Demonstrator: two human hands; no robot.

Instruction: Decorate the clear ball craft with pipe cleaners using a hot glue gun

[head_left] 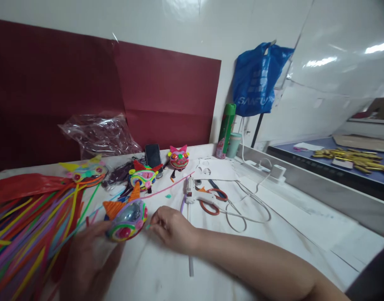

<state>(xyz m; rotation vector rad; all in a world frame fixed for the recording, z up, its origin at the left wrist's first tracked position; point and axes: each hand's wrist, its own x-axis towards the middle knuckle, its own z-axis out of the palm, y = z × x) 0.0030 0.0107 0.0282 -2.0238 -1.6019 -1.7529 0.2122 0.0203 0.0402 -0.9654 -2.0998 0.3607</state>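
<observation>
My left hand (91,255), at the lower left, grips a colourful figure (128,219) with orange ears, a shiny clear dome and a pink-red eye. Close to the right side of that figure, my right hand (168,225) is pinched on a tiny green piece (148,227). Beyond them on the white table lie a figure with red ears (143,177) and a pink-eared figure (178,158). A white glue gun (194,194) rests past my right hand, beside orange-handled scissors (209,207).
Many coloured strips (31,234) and a yellow-eared figure (87,172) cover the left side. Clear plastic (100,133), a phone (153,155), a green can (226,131) and a cup (234,145) stand or lie behind. A white cable (257,219) loops at right, near a power strip (257,166).
</observation>
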